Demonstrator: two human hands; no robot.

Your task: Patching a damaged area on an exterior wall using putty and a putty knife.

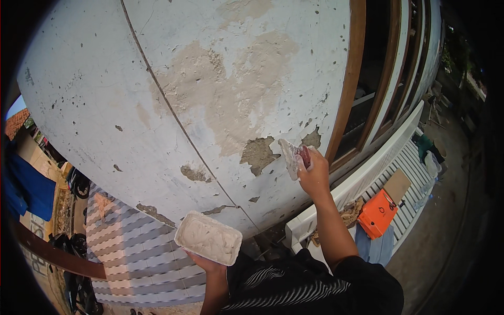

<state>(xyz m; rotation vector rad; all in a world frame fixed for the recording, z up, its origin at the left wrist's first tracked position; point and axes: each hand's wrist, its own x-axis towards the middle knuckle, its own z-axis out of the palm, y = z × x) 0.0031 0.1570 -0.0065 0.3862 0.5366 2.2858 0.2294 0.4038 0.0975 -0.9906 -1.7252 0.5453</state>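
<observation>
My right hand is closed round the dark red handle of a putty knife, whose broad blade is smeared with pale filler. The blade is at the white wall, between two bare grey patches; whether it touches cannot be made out. Left of it lies the larger chipped patch, and right of it a smaller one. Above spreads a wide beige area of filler. Low in front of me, my left hand supports a rectangular tub of pale filler from beneath, its fingers mostly hidden.
A thin cable runs down the wall. Brown wooden window frames stand at the right. On a slatted white bench lie an orange bag and a piece of cardboard. Striped floor tiles and parked motorbikes are at lower left.
</observation>
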